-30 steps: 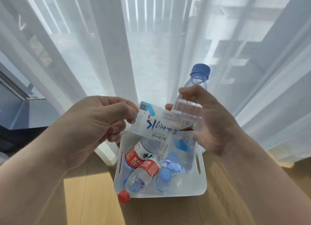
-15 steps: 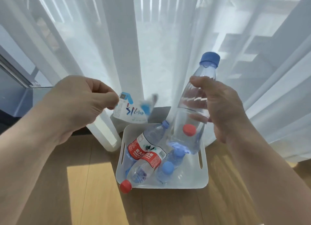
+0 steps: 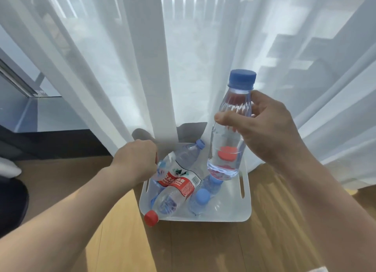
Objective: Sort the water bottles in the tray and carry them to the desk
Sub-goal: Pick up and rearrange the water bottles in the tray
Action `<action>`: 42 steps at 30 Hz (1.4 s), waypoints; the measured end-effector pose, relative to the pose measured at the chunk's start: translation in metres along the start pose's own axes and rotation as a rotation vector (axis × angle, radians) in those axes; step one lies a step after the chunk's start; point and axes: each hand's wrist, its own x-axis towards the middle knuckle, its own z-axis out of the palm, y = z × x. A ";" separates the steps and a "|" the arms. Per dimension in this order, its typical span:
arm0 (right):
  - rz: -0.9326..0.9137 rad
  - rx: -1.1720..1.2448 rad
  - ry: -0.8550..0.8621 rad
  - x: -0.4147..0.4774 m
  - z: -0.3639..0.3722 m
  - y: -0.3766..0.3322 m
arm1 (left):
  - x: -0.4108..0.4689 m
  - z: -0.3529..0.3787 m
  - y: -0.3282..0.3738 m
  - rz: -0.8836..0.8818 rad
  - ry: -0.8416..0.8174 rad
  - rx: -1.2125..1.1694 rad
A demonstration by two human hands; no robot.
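My right hand grips a clear, label-free water bottle with a blue cap, upright above the back right of the white tray. The tray sits on the wooden floor. My left hand is down at the tray's back left corner, fingers closed on a crumpled white-and-blue label. Several bottles lie in the tray. A red-labelled bottle pokes its red cap over the front rim. A blue-capped bottle lies at the back, and another blue cap shows near the middle.
Sheer white curtains hang right behind the tray and touch its back edge. The wooden floor spreads in front. A dark window sill and frame are at the left, with a dark object at the far left edge.
My left hand pulled the label off the bottle and dropped with it to the tray's back left corner. My right hand lifted the bare bottle slightly higher and more upright.
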 end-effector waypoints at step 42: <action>0.298 -0.483 -0.172 0.022 0.015 0.144 | -0.025 -0.070 0.011 0.163 0.402 -0.338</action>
